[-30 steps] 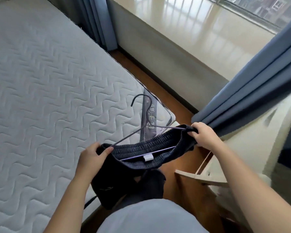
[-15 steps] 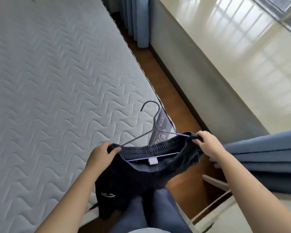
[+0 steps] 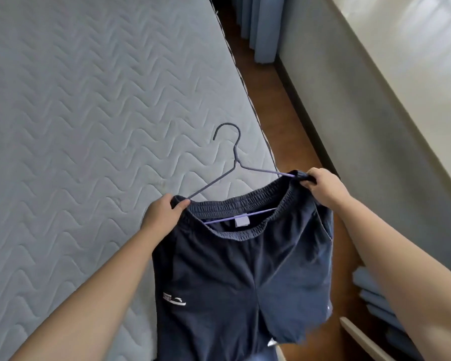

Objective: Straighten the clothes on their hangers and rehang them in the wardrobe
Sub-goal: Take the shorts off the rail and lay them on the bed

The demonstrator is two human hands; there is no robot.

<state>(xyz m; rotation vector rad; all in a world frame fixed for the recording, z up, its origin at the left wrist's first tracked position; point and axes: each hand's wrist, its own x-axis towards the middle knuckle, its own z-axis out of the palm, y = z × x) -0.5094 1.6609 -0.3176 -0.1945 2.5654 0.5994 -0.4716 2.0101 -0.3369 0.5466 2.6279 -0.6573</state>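
Count: one pair of shorts [image 3: 245,277], one hanger [image 3: 235,152], two hands.
Left hand [image 3: 164,213]: thumb and curled fingers pinch one end of the elastic waistband, where a wire arm of the hanger enters the cloth.
Right hand [image 3: 320,187]: clenched round the other end of the waistband.
Shorts: dark navy, stretched between the hands, legs hanging below them.
Hanger: thin wire; its bar runs inside the waistband between the hands, and its hook rises beyond them.
Writing: pale tab [image 3: 241,220] midway between the hands, unreadable; white logo [image 3: 173,299] below the left hand, lettering too small to read.
Bed [image 3: 89,126]: quilted mattress, left of and beyond the left hand.
Curtain [image 3: 261,27]: blue, far beyond the right hand.
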